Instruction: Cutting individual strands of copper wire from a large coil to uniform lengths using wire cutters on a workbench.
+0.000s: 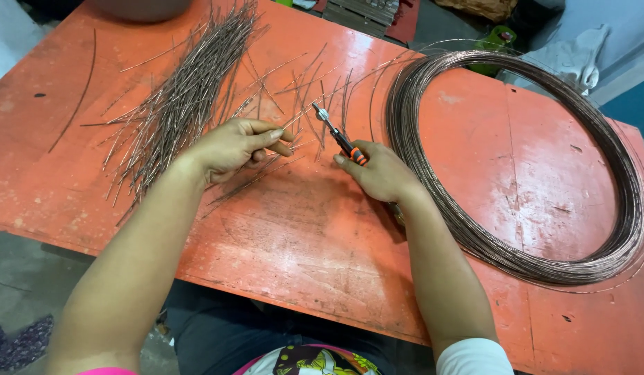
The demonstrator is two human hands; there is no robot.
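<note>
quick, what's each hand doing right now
Left hand: fingers pinched shut on cut wire pieces.
Right hand: closed around the orange-and-black handled cutters.

an orange table, its paint scuffed and worn, carries everything. a big pile of cut wire pieces lies at its far left, with looser pieces scattered just beside it toward the middle and one long curved wire apart at the left edge. a large wire coil lies flat on the right half, reaching near the right edge.
</note>
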